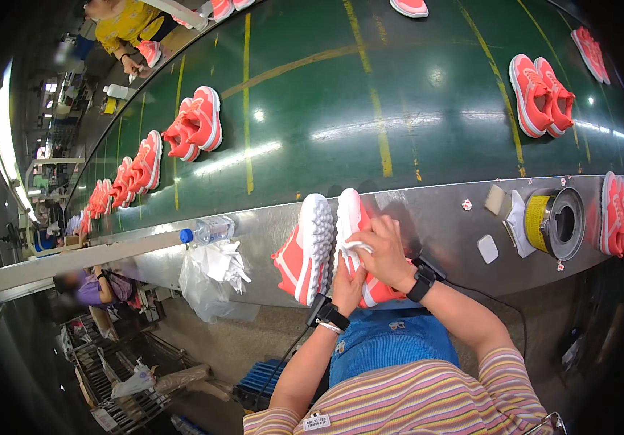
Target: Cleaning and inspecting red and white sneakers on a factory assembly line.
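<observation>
A coral sneaker [352,212] with a white sole stands on the metal ledge in front of me. My left hand [347,287] is closed around the near part of its sole. My right hand [387,252] bends over the same shoe, pinching a small white cloth [359,246] against its side. Part of this shoe is hidden by my fingers. Just left of it, a second coral sneaker [299,250] lies on its side, its knobbly pale sole turned toward the held one. Neither hand touches that second shoe.
Beyond the ledge [421,210] runs a green conveyor belt [312,94] bearing pairs of coral sneakers [540,94]. Left on the ledge are a water bottle [214,229] and white cloths [218,264]; right, a round metal can [559,223] and more sneakers [615,214]. Co-workers [127,25] are at left.
</observation>
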Tool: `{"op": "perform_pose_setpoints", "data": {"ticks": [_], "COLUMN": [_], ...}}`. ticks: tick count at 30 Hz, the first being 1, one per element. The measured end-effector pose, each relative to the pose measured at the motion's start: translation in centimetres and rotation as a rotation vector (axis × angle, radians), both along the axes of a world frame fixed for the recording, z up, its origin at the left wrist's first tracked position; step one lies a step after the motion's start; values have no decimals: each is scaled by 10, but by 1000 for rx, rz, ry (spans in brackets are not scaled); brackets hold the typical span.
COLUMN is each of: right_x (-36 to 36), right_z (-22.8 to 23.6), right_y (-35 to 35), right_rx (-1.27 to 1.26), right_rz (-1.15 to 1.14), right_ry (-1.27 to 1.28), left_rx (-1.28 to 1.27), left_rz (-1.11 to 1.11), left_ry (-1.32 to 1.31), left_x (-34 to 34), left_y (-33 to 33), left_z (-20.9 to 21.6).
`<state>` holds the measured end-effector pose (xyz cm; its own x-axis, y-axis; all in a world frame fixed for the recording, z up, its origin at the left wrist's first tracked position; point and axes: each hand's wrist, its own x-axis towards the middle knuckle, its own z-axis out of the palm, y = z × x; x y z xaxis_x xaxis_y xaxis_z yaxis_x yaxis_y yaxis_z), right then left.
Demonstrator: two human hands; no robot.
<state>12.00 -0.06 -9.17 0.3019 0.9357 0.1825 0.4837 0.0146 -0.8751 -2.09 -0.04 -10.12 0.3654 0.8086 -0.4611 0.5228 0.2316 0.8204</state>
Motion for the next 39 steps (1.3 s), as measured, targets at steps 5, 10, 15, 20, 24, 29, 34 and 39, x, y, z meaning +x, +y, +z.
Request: {"op": "perform_pose_setpoints", "data": {"ticks": [5, 10, 15, 20, 24, 29, 34, 39], "right_x": [4, 1, -1, 9, -3, 0, -31, -50], "right_z": [-4, -2, 0, 4, 14, 43, 62, 43], "right_y": [43, 20, 2, 37, -5, -17, 27, 83], "right_rx": [9, -31, -14, 4, -93, -116, -34, 60], "right_rz": [-169, -146, 14, -171, 84, -234, -176, -110], "right_ry": [167, 86, -86, 2, -82, 172, 39, -354], "left_rx": [16, 46, -17, 30, 266, 512, 307, 19], "left_rz": [27, 48, 51, 68, 2, -25, -4, -222], "left_ry": [-38, -15, 12, -82, 110, 111, 279, 51], "left_x": [-2, -3, -2, 10, 4, -62, -145, -155], "left_y": [0, -4, -6, -3, -7, -8, 52, 56], "left_z": [-12, -17, -13, -4, -4, 79, 37, -10]}}
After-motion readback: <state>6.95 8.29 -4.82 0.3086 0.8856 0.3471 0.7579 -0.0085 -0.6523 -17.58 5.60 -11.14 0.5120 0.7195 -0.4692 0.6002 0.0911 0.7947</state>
